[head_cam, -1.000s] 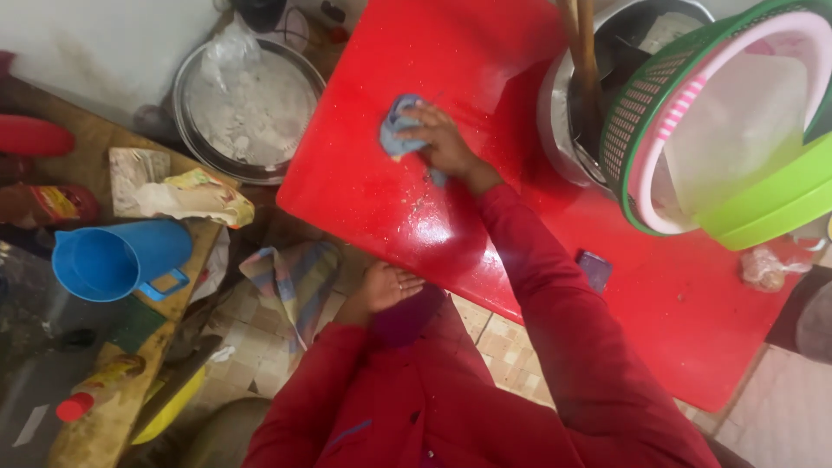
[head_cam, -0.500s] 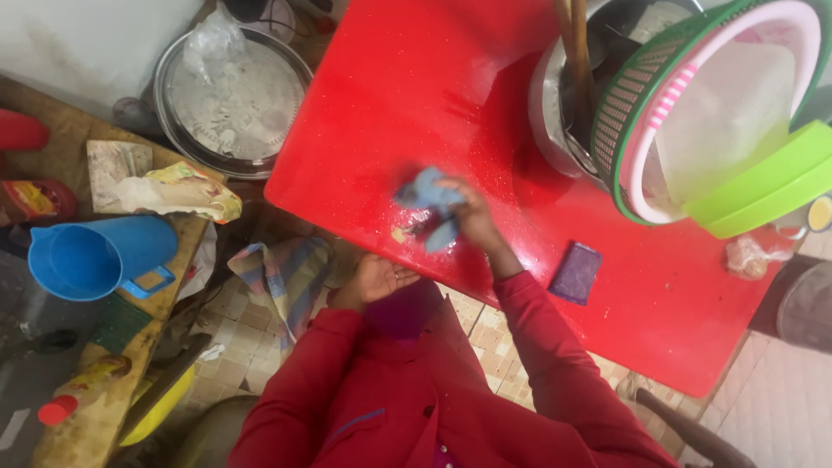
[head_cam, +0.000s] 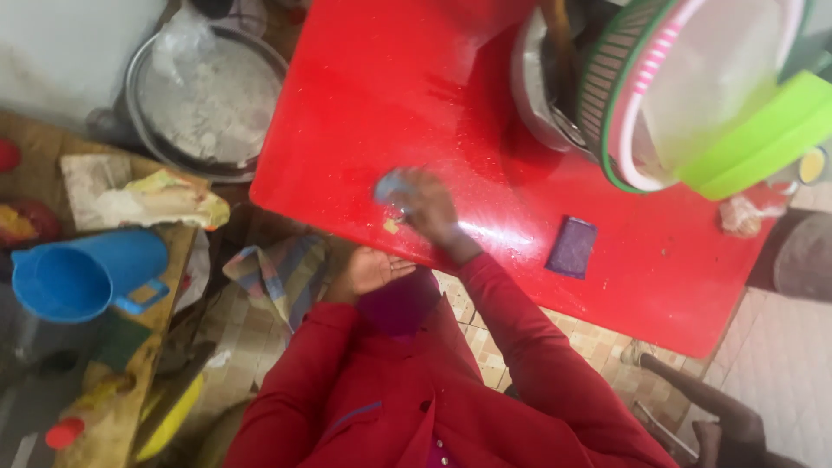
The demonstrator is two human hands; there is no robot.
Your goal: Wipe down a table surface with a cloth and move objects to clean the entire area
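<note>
My right hand (head_cam: 426, 206) presses a blue cloth (head_cam: 390, 185) on the red table (head_cam: 416, 78), fingers curled over it. My left hand (head_cam: 371, 269) is open and cupped, empty, below the near edge.

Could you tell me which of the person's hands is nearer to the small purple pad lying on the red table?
Right. The right hand rests on the red table, holding a blue cloth, left of the purple pad. The left hand is farther, cupped below the table's edge.

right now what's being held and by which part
The right hand presses a blue cloth to the red table, covering its right side. The left hand is open, holding nothing.
</note>
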